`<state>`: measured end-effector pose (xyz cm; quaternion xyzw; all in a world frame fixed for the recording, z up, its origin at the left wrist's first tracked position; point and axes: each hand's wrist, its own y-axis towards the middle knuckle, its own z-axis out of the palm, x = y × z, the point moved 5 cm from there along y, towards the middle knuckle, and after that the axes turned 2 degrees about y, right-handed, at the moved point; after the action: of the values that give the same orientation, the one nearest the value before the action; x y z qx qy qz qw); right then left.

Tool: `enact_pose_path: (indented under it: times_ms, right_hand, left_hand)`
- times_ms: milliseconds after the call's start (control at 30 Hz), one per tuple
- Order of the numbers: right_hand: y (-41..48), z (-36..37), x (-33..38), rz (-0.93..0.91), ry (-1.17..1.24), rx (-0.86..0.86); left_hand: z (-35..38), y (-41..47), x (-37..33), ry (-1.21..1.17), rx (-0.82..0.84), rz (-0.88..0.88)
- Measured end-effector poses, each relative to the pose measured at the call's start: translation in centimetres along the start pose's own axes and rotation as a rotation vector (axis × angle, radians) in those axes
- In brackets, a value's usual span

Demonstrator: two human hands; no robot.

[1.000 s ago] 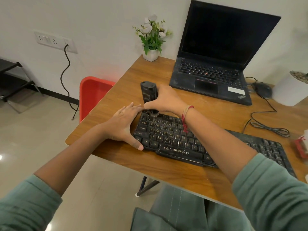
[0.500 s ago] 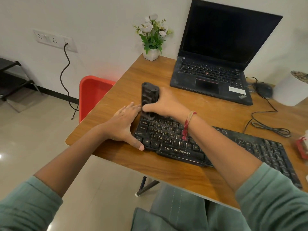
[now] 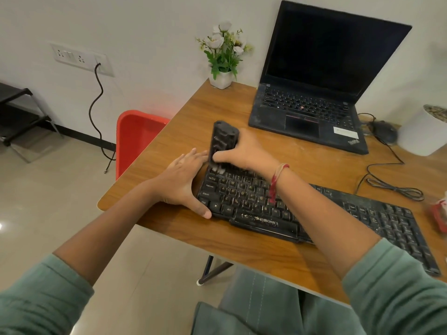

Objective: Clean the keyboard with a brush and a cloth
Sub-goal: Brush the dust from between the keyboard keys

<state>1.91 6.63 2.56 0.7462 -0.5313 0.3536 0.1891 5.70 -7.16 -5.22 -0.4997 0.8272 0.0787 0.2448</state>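
Right hand (image 3: 244,154) is clamped around the brush (image 3: 222,139), fingers curled on its dark body, bristle end down on the top-left corner keys of the keyboard (image 3: 377,213). The keyboard lies across the worktop (image 3: 242,250), running from centre frame to the lower right. Left hand (image 3: 183,182) is spread flat against the keyboard's left end, fingers straight, thumb along the front edge: a brace, not a grip.

This looks like the brushing step, just starting at that corner. To do it well, keep the brace firm so the board doesn't skid. Work row by row toward the right, and flick the bristles along the gaps rather than mashing down on the caps. The keys look dusty all the way across, so most of the board is, by my reckoning, yet to do.

Count:
- One brush and one keyboard, with two hands on the job.
- One open laptop (image 3: 309,102) in the upper right, and one mouse (image 3: 383,130) beside it.
- Two white pots: one with flowers (image 3: 221,79), one at the right edge (image 3: 423,134).
- One red chair (image 3: 137,139).
- No cloth I can pick out. A red-and-white thing at the right edge is too cropped to name.
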Motion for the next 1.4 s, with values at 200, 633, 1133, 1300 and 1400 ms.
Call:
enact_pose_path:
  times_ms: [200, 633, 1133, 1300, 1400]
  right_hand:
    - [-1.3, 1.7, 0.7, -0.068, 0.020, -0.036]
    - [-1.6, 1.8, 0.4, -0.061, 0.064, 0.013]
    - [-1.2, -1.5, -2.1, 0.155, 0.113, -0.234]
    - [-1.0, -1.4, -2.3, 0.142, -0.074, -0.219]
    - [-0.6, -1.6, -2.4, 0.198, -0.106, -0.177]
  left_hand:
    - [-0.3, 0.0, -0.3, -0.028, -0.052, 0.055]
    - [0.0, 0.4, 0.3, -0.009, -0.040, 0.044]
    - [0.2, 0.3, 0.4, 0.058, 0.101, -0.058]
    - [0.2, 0.3, 0.3, 0.046, 0.098, -0.054]
    - [0.2, 0.3, 0.3, 0.047, 0.097, -0.060]
